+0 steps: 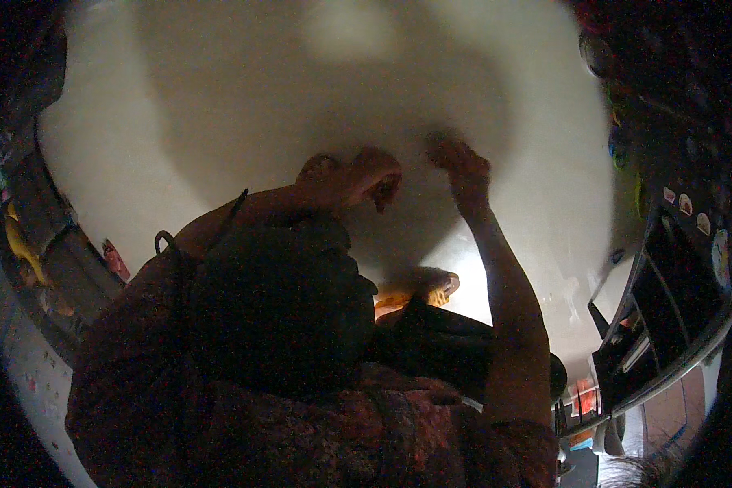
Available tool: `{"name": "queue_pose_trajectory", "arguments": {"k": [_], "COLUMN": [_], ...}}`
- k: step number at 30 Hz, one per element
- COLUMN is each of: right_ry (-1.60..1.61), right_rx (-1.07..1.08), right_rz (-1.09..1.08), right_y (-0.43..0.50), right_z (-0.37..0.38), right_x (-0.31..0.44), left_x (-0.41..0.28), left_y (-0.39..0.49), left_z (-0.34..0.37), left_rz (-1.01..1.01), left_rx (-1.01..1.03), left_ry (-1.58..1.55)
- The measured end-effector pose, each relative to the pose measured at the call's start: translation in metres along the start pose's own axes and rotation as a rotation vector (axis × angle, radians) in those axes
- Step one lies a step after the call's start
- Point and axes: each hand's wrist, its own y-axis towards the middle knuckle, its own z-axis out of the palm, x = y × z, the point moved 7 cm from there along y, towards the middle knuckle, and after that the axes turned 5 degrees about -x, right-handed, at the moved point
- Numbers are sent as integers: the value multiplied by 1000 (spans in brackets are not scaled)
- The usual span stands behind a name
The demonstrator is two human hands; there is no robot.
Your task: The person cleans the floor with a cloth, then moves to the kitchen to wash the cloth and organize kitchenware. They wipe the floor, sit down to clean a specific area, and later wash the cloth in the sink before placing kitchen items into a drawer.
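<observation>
My left hand [378, 174] is bent at the wrist with curled fingers, in front of a broad pale surface [110, 146]. Close to its right, my right hand [460, 158] is raised, its dark, blurred fingers pointing left. Shadow hides whether either hand holds anything. Between and below the arms lies a large dark rounded shape [274, 305], too dark to name surely. A patterned dark cloth garment [402, 421] spreads below it. An orange-lit shape [439, 293], perhaps fingers or toes, shows beside a bright patch of light [470, 280] on the pale surface.
At the right stands a dark glossy panel or cabinet [665, 293] with round stickers [685, 204] near its upper edge. A red item [584, 396] is at its lower left. Several coloured things line the dark left rim, among them a yellow one [23, 244] and a pinkish-red one [116, 260].
</observation>
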Motion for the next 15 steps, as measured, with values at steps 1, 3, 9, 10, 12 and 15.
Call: {"name": "queue_pose_trajectory", "arguments": {"k": [1,3,9,10,12,15], "right_ry": [-3,-302,-643,-598,-533,-576], "right_rx": [109,323,-72,-83,-90,18], "right_rz": [154,349,207,208,328,530], "right_y": [-9,-27,-49,-45,-39,-31], "right_z": [2,-1,21,20,27,48], "right_x": [-5,-7,8,20,22,5], "left_x": [-9,-16,-33,-17,42,65], "left_y": [-14,-29,-28,-20,20,40], "left_z": [-1,-4,-1,-1,0,3], "left_rz": [36,127,293,264,210,122], "left_rx": [-51,-117,-227,-193,-79,-14], "left_ry": [76,96,67,-30,-243,-408]}}
